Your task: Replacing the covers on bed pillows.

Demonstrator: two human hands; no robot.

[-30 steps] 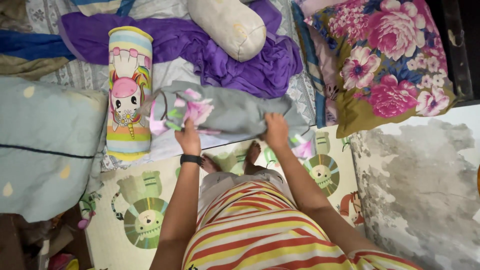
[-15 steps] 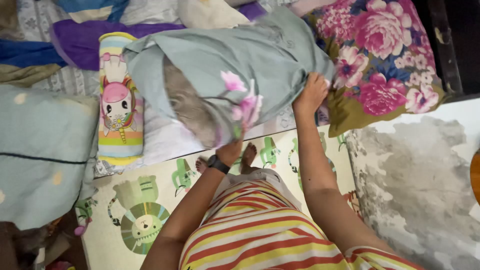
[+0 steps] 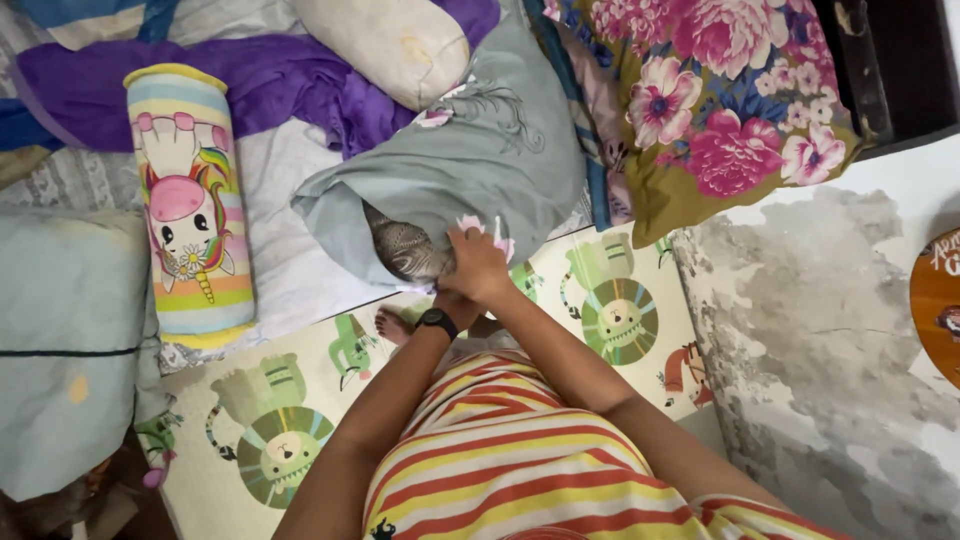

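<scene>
A grey-green pillowcase [image 3: 490, 165] with pink flower prints lies on the bed's edge, stuffed with a pillow. The pillow's dark patterned cover [image 3: 405, 250] shows at the open end. My right hand [image 3: 480, 262] grips the pillowcase's open edge by a pink flower. My left hand [image 3: 452, 298], a black watch on its wrist, sits just under the right hand at the same opening, and its fingers are hidden. My bare foot [image 3: 392, 324] shows below, on the mat.
A unicorn-print bolster [image 3: 190, 215] lies to the left, with a pale blue pillow [image 3: 60, 340] beside it. A cream bolster [image 3: 400, 45] rests on purple cloth [image 3: 270, 80] at the back, and a floral pillow [image 3: 720, 110] lies to the right. The lion-print mat [image 3: 610, 310] meets worn grey floor [image 3: 830, 330].
The pillowcase was held up and spread wide half a second ago. It now lies lower on the bed, and both hands have come together at its opening.
</scene>
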